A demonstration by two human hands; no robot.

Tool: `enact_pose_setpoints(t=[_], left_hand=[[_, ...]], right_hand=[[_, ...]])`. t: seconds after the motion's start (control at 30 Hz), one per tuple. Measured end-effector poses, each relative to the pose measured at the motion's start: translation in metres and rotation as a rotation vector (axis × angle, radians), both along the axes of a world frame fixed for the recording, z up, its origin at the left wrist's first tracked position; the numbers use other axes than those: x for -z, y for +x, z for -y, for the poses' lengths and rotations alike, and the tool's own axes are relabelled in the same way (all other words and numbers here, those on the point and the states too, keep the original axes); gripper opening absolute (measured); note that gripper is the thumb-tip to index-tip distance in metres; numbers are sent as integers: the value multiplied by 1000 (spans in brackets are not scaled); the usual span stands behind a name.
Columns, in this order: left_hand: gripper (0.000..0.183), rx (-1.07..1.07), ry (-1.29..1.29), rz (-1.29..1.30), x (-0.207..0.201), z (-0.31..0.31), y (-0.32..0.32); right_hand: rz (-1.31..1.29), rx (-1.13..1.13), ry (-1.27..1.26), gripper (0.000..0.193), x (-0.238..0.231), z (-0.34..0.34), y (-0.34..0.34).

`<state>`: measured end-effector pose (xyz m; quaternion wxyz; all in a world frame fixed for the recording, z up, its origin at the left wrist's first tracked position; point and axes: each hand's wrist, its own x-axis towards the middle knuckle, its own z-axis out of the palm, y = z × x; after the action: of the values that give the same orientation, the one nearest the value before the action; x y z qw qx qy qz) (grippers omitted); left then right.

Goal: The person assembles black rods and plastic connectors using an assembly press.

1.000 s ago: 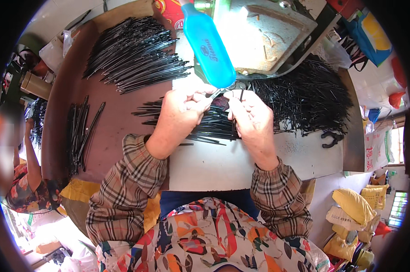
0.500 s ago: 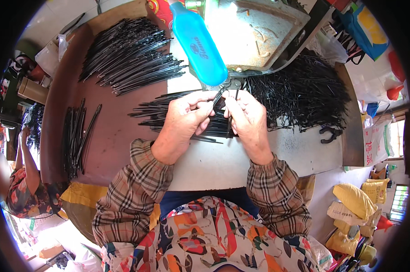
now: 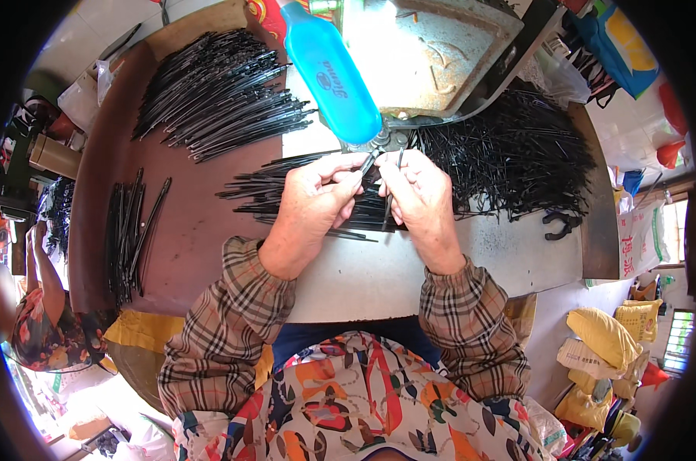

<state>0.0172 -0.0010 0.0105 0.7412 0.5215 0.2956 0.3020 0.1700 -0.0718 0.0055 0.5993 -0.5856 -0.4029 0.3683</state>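
Observation:
My left hand point(image 3: 311, 201) is closed, its thumb and fingers pinching a thin black rod point(image 3: 369, 163) whose tip reaches the small metal fitting point(image 3: 381, 139) of the machine. Close beside it, my right hand point(image 3: 418, 203) is closed around another slim black rod point(image 3: 399, 160), held roughly upright. What exactly these rods are, I cannot make out. Beneath my hands lies a loose bunch of similar black rods point(image 3: 263, 187). Directly above the fingertips hangs a bright blue, paddle-shaped cover point(image 3: 332, 77).
Rusty machine casing point(image 3: 440, 65) stands at the far side. A tangled heap of black rods point(image 3: 517, 154) lies to the right, with black pliers point(image 3: 561, 226) near it. Neater stacks of rods point(image 3: 217, 92) lie on the left. Another person point(image 3: 52, 307) sits at far left.
Both hands stay almost in place. The rod in my left hand is tilted slightly differently near the fitting, and the whole view has shifted a little.

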Motion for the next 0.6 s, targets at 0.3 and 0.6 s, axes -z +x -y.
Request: enact_pose_setpoints(t=[0.3,0.6], left_hand=[[32,-101,178,-58,-8,-5,19],[16,-398,827,-220,17,-16,32]], right_hand=[[-241,-74,68,13,-1,-16,11],[-191,-50,87,14,-1,-22,12]])
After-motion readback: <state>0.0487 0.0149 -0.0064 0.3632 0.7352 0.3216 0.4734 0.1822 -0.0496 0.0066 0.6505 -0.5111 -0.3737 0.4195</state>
